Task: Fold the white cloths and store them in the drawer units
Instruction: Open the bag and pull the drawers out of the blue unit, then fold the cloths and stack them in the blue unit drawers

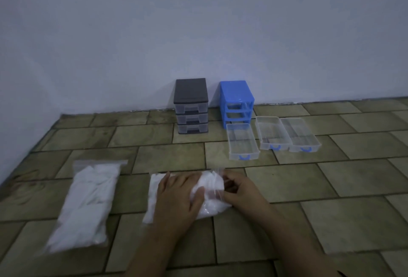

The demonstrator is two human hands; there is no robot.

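Brown floor tiles (287,184) fill the lower part of the head view, below a pale wall, and the light is dim.

The blue drawer unit (237,102) stands at the wall and serves as landmark. Just left of it stands the dark drawer unit (191,105), all three drawers pushed in. The blue frame is empty; its three clear drawers (273,135) lie on the tiles in front of it and to its right, side by side. Well in front of it and to the left lies a plastic bag of white cloths (212,192) under both hands. The left hand (178,197) lies flat on the bag with straight fingers and presses it down. The right hand (239,187) has curled fingers at the bag's right end and seems to pinch the clear plastic there; blur hides the exact grip. A second bag of cloths (88,203) lies further left, untouched.

My judgement: the bag is being opened. If the pinch slips on the smooth film, the bag stays closed. If the pull is hard while the left hand presses too lightly, the bag can slide, or the cloths can spill onto the dusty tiles.
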